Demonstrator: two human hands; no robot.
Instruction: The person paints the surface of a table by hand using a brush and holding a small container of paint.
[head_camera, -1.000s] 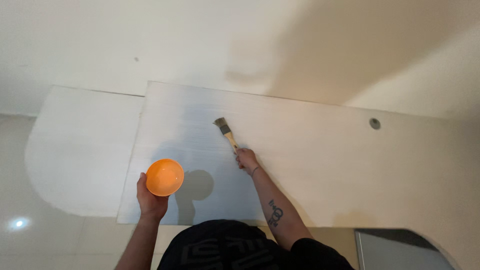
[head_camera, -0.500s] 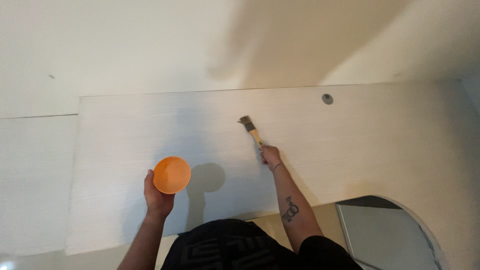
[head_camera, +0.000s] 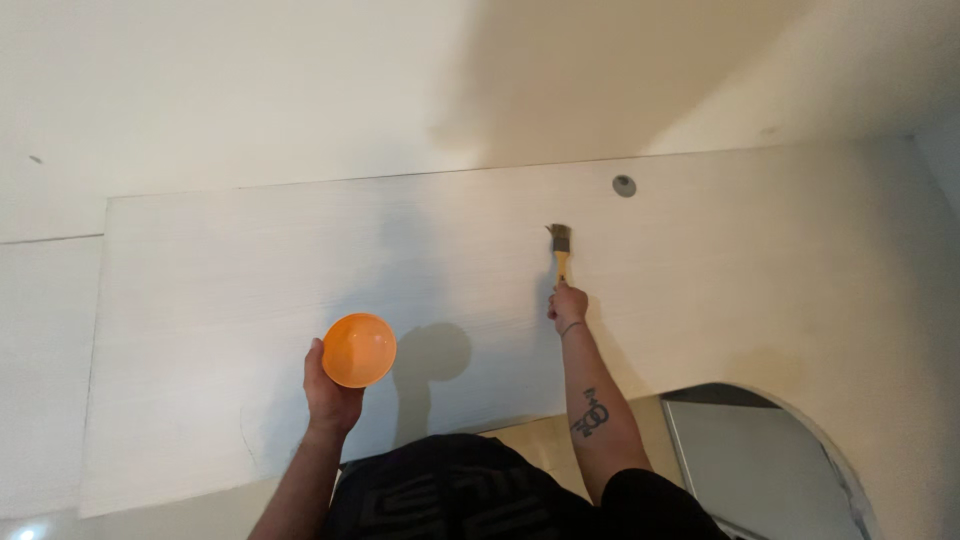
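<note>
Head view showed the right hand (head_camera: 568, 303) closed around the wooden handle of a paintbrush (head_camera: 560, 244), its bristles pressed against the white board (head_camera: 250, 260) just below and to the left of a small round hole (head_camera: 624, 186). Half a second before, the brush had sat further to the left and tilted; a second before, further left again — so the strokes had been travelling rightward along the board, and the handle had turned from slanted to nearly upright. Judging by that, the coating work was moving across the upper middle of the panel toward the hole, with the right-hand stretch not yet reached.

The left hand (head_camera: 328, 395) gripped an orange bowl (head_camera: 359, 350) from below, fingers wrapped round its underside, held up off the board and casting a round shadow beside it. It had stayed at about the same height and to the left of the brush throughout — close enough, I would judge, for reloading. What was in the bowl could not be seen. A grey panel (head_camera: 740, 450) lay at the lower right.
</note>
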